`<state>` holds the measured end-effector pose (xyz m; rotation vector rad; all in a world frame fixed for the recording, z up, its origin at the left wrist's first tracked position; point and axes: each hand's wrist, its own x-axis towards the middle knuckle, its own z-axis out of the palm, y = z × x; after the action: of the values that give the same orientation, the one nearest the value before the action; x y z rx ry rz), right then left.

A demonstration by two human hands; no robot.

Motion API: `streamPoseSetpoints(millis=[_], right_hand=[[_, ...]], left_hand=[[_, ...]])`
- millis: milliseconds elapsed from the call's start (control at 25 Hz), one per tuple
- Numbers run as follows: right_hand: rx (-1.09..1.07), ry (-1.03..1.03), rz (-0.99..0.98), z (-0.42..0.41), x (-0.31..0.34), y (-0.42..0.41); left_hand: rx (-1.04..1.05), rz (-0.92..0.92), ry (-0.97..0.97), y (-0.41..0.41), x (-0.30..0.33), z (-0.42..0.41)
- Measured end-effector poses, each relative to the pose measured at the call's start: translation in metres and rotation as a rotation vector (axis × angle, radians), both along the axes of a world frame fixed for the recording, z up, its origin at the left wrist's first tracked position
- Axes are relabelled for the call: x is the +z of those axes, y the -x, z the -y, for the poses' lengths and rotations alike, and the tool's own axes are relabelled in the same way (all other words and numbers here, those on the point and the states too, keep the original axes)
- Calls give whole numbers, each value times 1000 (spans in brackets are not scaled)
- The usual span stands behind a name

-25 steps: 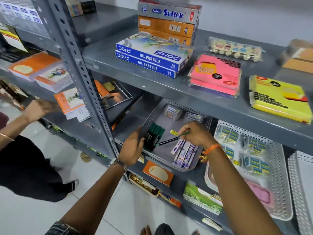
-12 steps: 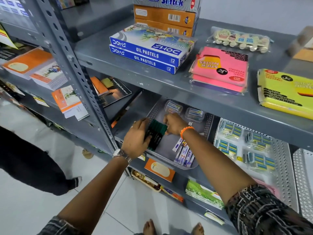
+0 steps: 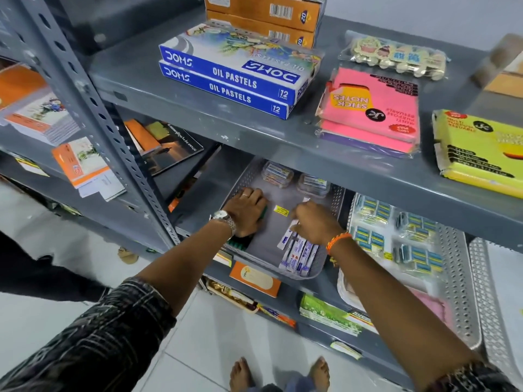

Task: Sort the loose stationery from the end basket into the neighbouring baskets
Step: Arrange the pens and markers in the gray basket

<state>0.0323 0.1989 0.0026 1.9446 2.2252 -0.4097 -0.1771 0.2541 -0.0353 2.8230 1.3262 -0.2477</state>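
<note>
Two hands are now down inside the grey basket (image 3: 329,267), the end one on the lower shelf, and that is the change worth noting. A second ago the right hand (image 3: 314,222) was lifting a slim green pen clear of the basket; half a second ago it had come back over the green-capped markers (image 3: 240,244). Now the pen is no longer to be seen, and the right hand has moved across to the white and blue packets (image 3: 297,256) at the basket's near right corner. Its fingers (image 3: 294,226) are curled narrow and touch the top of one packet; whether they have pinched it or only rest on it, I cannot tell.

The left hand (image 3: 246,212) has come forward too. It lies palm down over the markers at the basket's left wall, its fingers (image 3: 254,195) spread flat and covering them, so only a green edge shows at each end of the hand. It presses or steadies rather than grips, as far as I can judge.

Two clear boxes (image 3: 278,174) sit at the basket's far wall, and a small yellow tag (image 3: 281,210) lies on its bare floor between the hands. The white basket (image 3: 458,278) just right of the grey one holds wrapped blue and yellow packs.

My reading is that the sorting has barely begun: most loose stock is still in the grey basket, and the packets look to be the next thing to go.
</note>
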Motion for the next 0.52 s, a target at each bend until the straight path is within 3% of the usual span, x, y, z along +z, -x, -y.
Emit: streamPoseSetpoints(millis=[320,440,520], right_hand=[[239,-102,120,31,-9,16],[265,-103,69,41,-5,15],[180,-115,-71,43,5,4]], left_hand=[[62,42,49,-1,0,3],[70,213,68,-5,10,8],[72,393,181,-20,18,18]])
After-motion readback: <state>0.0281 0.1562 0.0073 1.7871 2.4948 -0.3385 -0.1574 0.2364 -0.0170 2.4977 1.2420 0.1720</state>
